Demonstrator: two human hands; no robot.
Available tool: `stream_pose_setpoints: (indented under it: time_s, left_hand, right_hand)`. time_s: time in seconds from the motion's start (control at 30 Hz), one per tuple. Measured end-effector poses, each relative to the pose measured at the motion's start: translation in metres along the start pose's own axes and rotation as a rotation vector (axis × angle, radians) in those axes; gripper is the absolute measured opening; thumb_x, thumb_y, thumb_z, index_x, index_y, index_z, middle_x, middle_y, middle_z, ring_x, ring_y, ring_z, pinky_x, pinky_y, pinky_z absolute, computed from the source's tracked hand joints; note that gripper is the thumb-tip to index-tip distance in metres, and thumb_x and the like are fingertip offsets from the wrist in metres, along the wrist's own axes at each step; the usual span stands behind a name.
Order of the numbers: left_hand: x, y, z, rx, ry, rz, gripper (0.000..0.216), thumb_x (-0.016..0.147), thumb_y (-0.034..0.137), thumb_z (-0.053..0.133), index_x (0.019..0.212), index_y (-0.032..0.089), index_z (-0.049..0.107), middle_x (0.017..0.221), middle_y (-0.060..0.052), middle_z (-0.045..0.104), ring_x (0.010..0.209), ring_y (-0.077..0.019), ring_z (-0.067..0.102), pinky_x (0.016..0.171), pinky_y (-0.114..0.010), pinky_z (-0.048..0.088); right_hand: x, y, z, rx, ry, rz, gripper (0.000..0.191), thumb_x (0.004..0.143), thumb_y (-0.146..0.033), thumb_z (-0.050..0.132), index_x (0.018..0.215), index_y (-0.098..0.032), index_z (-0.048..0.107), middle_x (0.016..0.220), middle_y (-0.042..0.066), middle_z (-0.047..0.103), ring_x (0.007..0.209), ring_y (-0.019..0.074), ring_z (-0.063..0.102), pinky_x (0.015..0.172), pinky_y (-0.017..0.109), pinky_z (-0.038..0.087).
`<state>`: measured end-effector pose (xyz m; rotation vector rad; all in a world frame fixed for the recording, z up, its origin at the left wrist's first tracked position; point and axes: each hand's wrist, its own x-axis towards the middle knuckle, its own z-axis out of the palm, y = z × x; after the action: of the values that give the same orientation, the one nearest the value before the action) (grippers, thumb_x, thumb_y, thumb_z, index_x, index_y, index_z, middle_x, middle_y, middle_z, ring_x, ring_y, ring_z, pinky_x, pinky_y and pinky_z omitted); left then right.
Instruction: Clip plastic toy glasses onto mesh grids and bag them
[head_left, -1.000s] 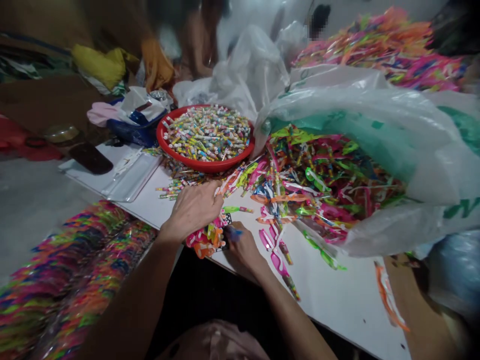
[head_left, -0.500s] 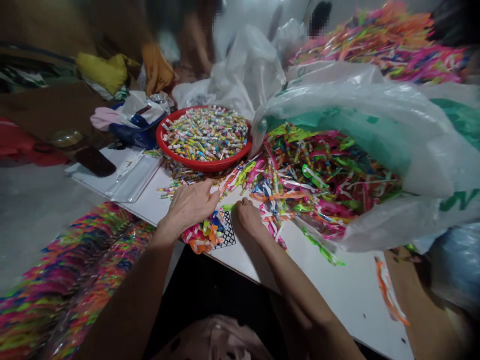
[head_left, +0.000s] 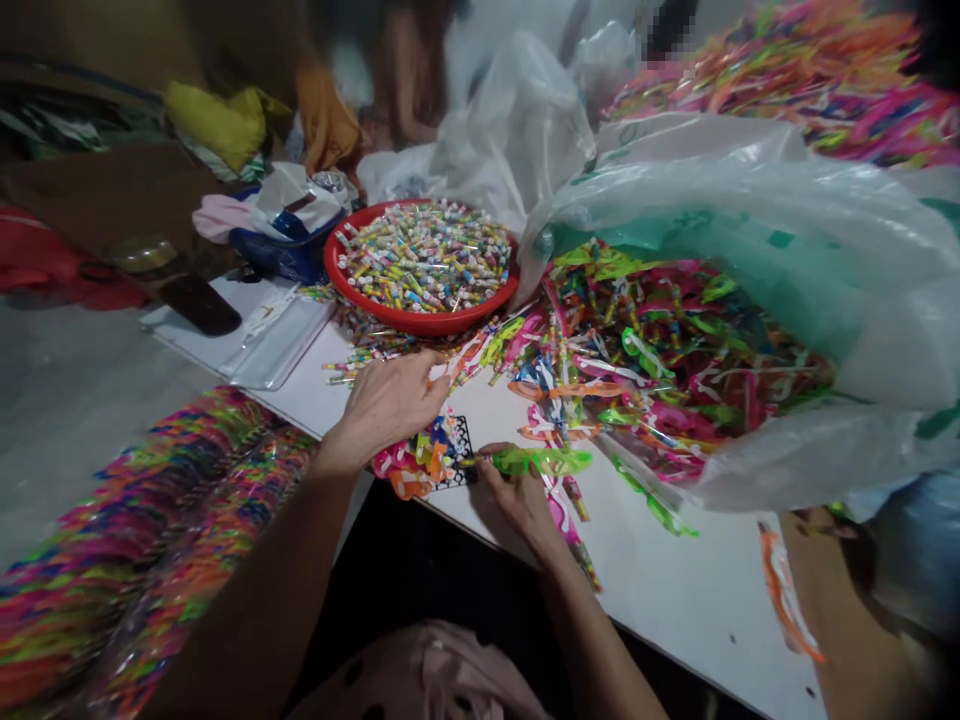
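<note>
Okay, on my feed the right hand (head_left: 517, 500) has its fingers (head_left: 501, 478) closed narrow, pinching a green plastic strip (head_left: 541, 461) just above the white bench (head_left: 660, 590). The left hand (head_left: 388, 405) lies spread, holding nothing, just beside a pink-and-orange plastic heap (head_left: 409, 470) and a black mesh card (head_left: 461, 450). Farther along, a red plastic bowl (head_left: 352, 285) of candy sticks (head_left: 424, 258) sits near a large plastic bag (head_left: 750, 250) spilling colourful strips (head_left: 645, 340).
</note>
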<state>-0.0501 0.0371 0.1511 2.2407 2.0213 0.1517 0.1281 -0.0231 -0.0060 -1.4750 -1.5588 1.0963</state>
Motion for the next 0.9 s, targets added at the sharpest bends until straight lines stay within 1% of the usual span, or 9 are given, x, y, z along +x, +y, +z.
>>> stream_pose_setpoints:
  time_s: [0.1,0.17,0.27,0.37,0.43,0.53,0.7,0.77,0.9]
  left_hand:
    - [-0.001,0.0,0.0,-0.013,0.012,0.002,0.042,0.088,0.037,0.034,0.119,0.024,0.06,0.096,-0.008,0.073,0.095,-0.0285,0.067,0.081,-0.037,0.047]
    - [-0.001,0.0,0.001,-0.021,0.012,0.0,0.043,0.088,0.038,0.034,0.118,0.024,0.061,0.096,-0.008,0.073,0.094,-0.0285,0.067,0.081,-0.037,0.047]
    - [0.0,-0.001,0.002,-0.013,0.017,0.001,0.043,0.089,0.04,0.034,0.119,0.024,0.06,0.095,-0.008,0.073,0.094,-0.0287,0.067,0.081,-0.037,0.047]
    - [0.0,-0.001,0.004,0.009,0.038,0.01,0.043,0.088,0.039,0.035,0.12,0.024,0.06,0.095,-0.008,0.073,0.092,-0.0293,0.067,0.08,-0.038,0.047]
    - [0.0,-0.001,0.005,0.013,0.044,0.008,0.043,0.088,0.039,0.034,0.119,0.024,0.061,0.093,-0.008,0.073,0.091,-0.03,0.067,0.079,-0.039,0.047]
    - [0.0,-0.002,0.005,0.002,0.033,0.006,0.045,0.089,0.04,0.032,0.118,0.023,0.061,0.093,-0.009,0.073,0.089,-0.0297,0.067,0.078,-0.039,0.047]
    - [0.001,-0.001,0.005,-0.005,0.038,0.009,0.044,0.088,0.04,0.034,0.118,0.023,0.062,0.098,-0.008,0.072,0.092,-0.0297,0.067,0.08,-0.04,0.047]
    - [0.001,-0.001,0.004,0.0,0.028,0.005,0.044,0.088,0.038,0.034,0.118,0.023,0.061,0.099,-0.009,0.072,0.092,-0.0293,0.067,0.081,-0.04,0.047]
    - [0.001,-0.001,0.004,-0.008,0.009,0.024,0.045,0.088,0.04,0.033,0.119,0.023,0.061,0.098,-0.008,0.072,0.092,-0.028,0.066,0.082,-0.038,0.047]
  right_hand:
    - [0.006,-0.017,-0.008,-0.071,-0.096,-0.097,0.026,0.084,-0.032,0.051,0.103,-0.019,0.061,0.085,0.004,0.066,0.073,0.0166,0.06,0.066,0.027,0.045]
    - [0.01,-0.032,-0.01,-0.246,-0.114,-0.158,0.024,0.084,-0.028,0.052,0.103,-0.019,0.062,0.086,0.004,0.066,0.075,0.0165,0.06,0.067,0.025,0.043]
    - [0.016,-0.05,-0.001,-0.565,-0.123,-0.167,0.015,0.083,-0.024,0.054,0.092,-0.017,0.064,0.088,0.006,0.064,0.072,0.0158,0.058,0.062,0.024,0.038]
    - [0.023,-0.057,0.007,-0.718,-0.165,-0.181,0.008,0.08,-0.02,0.057,0.085,-0.017,0.063,0.092,0.007,0.063,0.07,0.0148,0.057,0.058,0.023,0.034]
    - [0.027,-0.055,0.005,-0.691,-0.196,-0.201,0.005,0.08,-0.019,0.058,0.082,-0.018,0.062,0.09,0.006,0.063,0.071,0.0147,0.057,0.059,0.023,0.035]
    - [0.029,-0.046,-0.009,-0.501,-0.188,-0.17,0.008,0.083,-0.024,0.057,0.081,-0.018,0.063,0.08,0.004,0.064,0.07,0.0154,0.058,0.062,0.024,0.039]
    - [0.012,-0.027,-0.013,-0.255,0.032,-0.229,0.017,0.086,-0.028,0.052,0.095,-0.018,0.062,0.088,0.007,0.066,0.082,0.018,0.061,0.077,0.029,0.046]
    - [0.004,-0.021,-0.003,-0.296,-0.026,-0.24,0.017,0.087,-0.021,0.046,0.094,-0.017,0.061,0.089,0.007,0.064,0.081,0.0171,0.06,0.075,0.028,0.046]
    - [0.001,-0.028,0.017,-0.574,-0.262,-0.147,0.022,0.082,-0.009,0.044,0.094,-0.016,0.061,0.092,0.009,0.064,0.082,0.0172,0.06,0.071,0.026,0.046]
